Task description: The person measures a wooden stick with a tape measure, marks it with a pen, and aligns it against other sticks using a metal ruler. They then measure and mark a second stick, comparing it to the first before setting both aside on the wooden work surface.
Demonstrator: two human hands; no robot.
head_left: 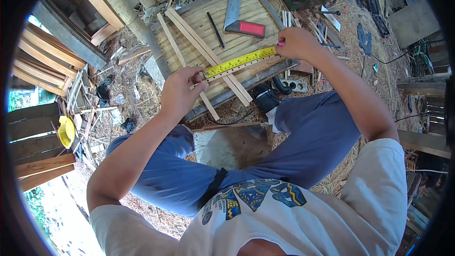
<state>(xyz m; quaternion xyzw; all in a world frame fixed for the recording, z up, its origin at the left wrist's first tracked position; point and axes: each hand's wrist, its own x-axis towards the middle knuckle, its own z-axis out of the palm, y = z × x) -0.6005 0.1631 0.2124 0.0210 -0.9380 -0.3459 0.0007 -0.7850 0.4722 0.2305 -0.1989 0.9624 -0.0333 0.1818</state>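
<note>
A yellow measuring tape [241,61] stretches between my two hands over the low slatted table. My left hand [182,90] pinches its left end, together with the end of a thin wooden strip [251,62] marked with a row of dark dots along the tape's lower edge. At the other end, my right hand [299,45] is closed around the tape, and a bit of pink shows at its fingers. Several plain wooden sticks [196,38] lie crosswise beneath. Beyond them are a black pen [215,30] and a try square [233,7] with a red-and-black handle.
The slatted table [189,16] has a dark wooden frame. A board [232,149] lies between my knees, near a black power tool [265,98] and a socket strip [296,86]. Wood scraps and shavings cover the ground. A yellow bowl [66,132] hangs at left.
</note>
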